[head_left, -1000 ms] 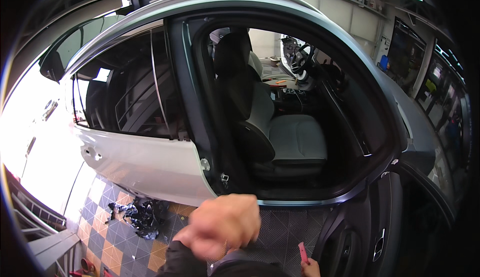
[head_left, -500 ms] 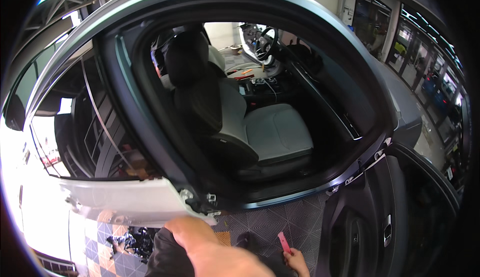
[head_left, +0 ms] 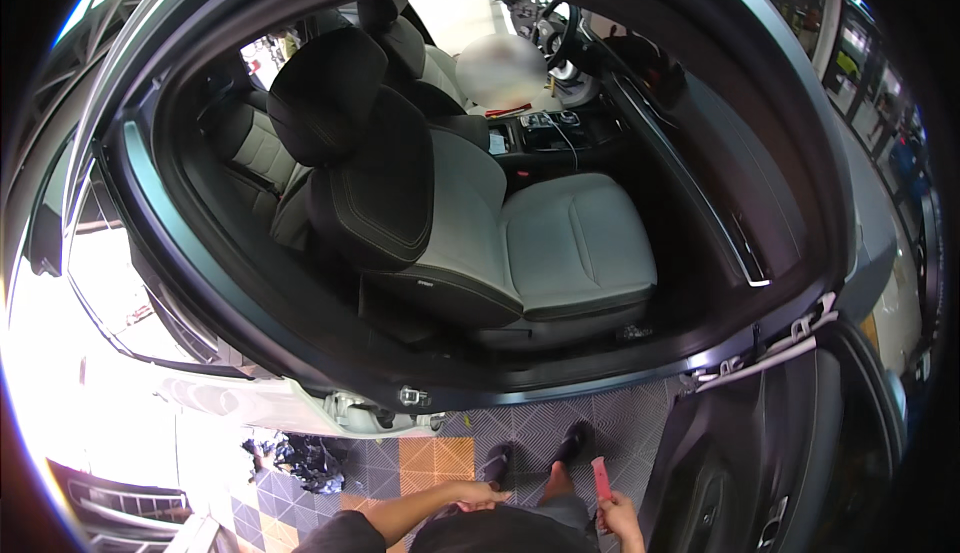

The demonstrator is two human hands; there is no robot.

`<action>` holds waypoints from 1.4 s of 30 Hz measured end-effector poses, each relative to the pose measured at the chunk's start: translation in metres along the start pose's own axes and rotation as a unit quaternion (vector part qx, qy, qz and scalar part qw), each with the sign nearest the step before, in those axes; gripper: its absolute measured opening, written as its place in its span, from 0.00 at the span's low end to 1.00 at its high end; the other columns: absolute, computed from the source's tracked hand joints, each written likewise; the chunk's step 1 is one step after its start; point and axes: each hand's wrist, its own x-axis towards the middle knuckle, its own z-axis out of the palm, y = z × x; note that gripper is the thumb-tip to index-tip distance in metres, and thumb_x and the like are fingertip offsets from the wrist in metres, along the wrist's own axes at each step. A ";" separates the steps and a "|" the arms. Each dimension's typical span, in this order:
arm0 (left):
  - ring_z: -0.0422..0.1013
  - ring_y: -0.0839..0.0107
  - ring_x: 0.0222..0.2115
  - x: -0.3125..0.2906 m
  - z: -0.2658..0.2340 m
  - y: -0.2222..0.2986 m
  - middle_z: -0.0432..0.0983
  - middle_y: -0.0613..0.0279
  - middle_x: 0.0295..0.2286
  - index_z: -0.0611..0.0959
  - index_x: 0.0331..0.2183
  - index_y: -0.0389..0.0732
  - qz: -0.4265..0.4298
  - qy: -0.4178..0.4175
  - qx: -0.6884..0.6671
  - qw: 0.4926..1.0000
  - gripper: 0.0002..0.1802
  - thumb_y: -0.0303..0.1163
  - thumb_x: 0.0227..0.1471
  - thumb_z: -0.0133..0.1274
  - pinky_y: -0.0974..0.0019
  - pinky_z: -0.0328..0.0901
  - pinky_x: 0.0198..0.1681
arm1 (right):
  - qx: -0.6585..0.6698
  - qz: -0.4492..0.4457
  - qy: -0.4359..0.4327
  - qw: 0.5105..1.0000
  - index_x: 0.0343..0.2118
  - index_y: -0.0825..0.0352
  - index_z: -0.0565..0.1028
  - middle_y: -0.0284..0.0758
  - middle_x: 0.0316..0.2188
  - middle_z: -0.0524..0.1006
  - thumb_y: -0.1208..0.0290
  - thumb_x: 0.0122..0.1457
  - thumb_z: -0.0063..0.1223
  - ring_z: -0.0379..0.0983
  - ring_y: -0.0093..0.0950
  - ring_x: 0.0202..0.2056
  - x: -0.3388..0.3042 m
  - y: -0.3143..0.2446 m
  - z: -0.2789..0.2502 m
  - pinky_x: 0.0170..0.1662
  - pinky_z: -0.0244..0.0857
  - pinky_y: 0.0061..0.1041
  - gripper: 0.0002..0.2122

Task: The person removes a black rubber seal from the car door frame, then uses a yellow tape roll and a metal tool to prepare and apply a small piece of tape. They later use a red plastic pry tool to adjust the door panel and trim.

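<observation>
My right hand (head_left: 620, 517), low and right of centre, is closed around the lower end of a flat pink plastic tool (head_left: 602, 479). The tool's wider end points up and away from me. In front of my body, my left hand (head_left: 478, 494) has its fingers stretched out and nothing visible in it. Both hands are well short of the car, whose front doorway lies ahead of me. Through it shows the front seat (head_left: 575, 243) in grey and black, with its black headrest (head_left: 327, 93).
A door with a black inner panel (head_left: 735, 443) stands open at right. The rear door's pale panel (head_left: 240, 400) is at left. Dark crumpled material (head_left: 308, 461) lies on the tiled floor (head_left: 435, 461). A steering wheel (head_left: 563, 38) and a blurred pale patch (head_left: 505, 68) appear across the cabin.
My left arm has drawn back from the rear door's edge to my front. The rear door has swung toward the left. My view is closer to the cabin; the pink tool stays in my right hand.
</observation>
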 end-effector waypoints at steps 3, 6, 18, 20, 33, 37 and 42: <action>0.79 0.61 0.23 -0.037 0.007 0.070 0.80 0.52 0.23 0.83 0.40 0.34 -0.056 0.137 0.165 0.975 0.41 0.68 0.61 0.43 0.61 0.74 0.26 | -0.004 -0.046 0.000 0.999 0.36 0.67 0.76 0.30 0.16 0.72 0.69 0.67 0.52 0.67 0.22 0.12 0.046 -0.029 -0.047 0.13 0.58 0.25 0.07; 0.77 0.51 0.49 -0.015 0.009 0.064 0.83 0.48 0.42 0.85 0.45 0.44 -0.059 0.294 0.340 0.891 0.27 0.56 0.63 0.47 0.50 0.69 0.53 | 0.002 -0.065 0.021 0.998 0.32 0.67 0.74 0.30 0.14 0.71 0.69 0.67 0.49 0.66 0.21 0.11 0.065 -0.086 -0.073 0.12 0.56 0.24 0.09; 0.78 0.59 0.42 -0.167 0.062 0.239 0.82 0.54 0.40 0.79 0.49 0.39 0.397 0.230 0.029 0.888 0.24 0.50 0.69 0.44 0.59 0.69 0.48 | 0.059 -0.085 0.029 0.994 0.37 0.67 0.75 0.28 0.18 0.71 0.70 0.67 0.52 0.67 0.19 0.14 0.038 -0.119 -0.040 0.15 0.60 0.23 0.06; 0.72 0.64 0.52 -0.241 0.082 0.288 0.76 0.54 0.49 0.77 0.52 0.34 0.514 0.105 0.099 0.845 0.22 0.41 0.72 0.39 0.61 0.64 0.58 | 0.078 -0.071 0.038 0.994 0.37 0.67 0.75 0.29 0.18 0.71 0.71 0.67 0.51 0.67 0.20 0.14 0.013 -0.104 -0.026 0.15 0.58 0.24 0.06; 0.73 0.74 0.32 -0.278 0.301 0.267 0.72 0.59 0.27 0.76 0.39 0.38 0.357 -0.544 0.065 0.757 0.16 0.40 0.71 0.41 0.68 0.69 0.44 | 0.277 0.103 0.347 0.890 0.44 0.65 0.76 0.28 0.19 0.71 0.71 0.67 0.50 0.67 0.22 0.16 -0.136 0.218 0.149 0.17 0.63 0.26 0.07; 0.76 0.65 0.41 -0.180 0.318 0.183 0.79 0.56 0.38 0.79 0.44 0.36 0.307 -0.516 0.338 0.725 0.16 0.39 0.68 0.48 0.62 0.69 0.45 | 0.291 0.161 0.423 0.843 0.45 0.64 0.76 0.35 0.29 0.74 0.70 0.64 0.51 0.72 0.33 0.30 -0.219 0.325 0.249 0.33 0.68 0.34 0.09; 0.77 0.51 0.44 -0.008 0.198 0.067 0.82 0.47 0.40 0.82 0.47 0.38 0.199 -0.207 0.691 0.663 0.23 0.47 0.62 0.51 0.55 0.70 0.49 | 0.093 0.248 0.539 0.800 0.53 0.58 0.76 0.50 0.50 0.75 0.70 0.59 0.51 0.77 0.54 0.43 -0.259 0.353 0.345 0.47 0.71 0.49 0.18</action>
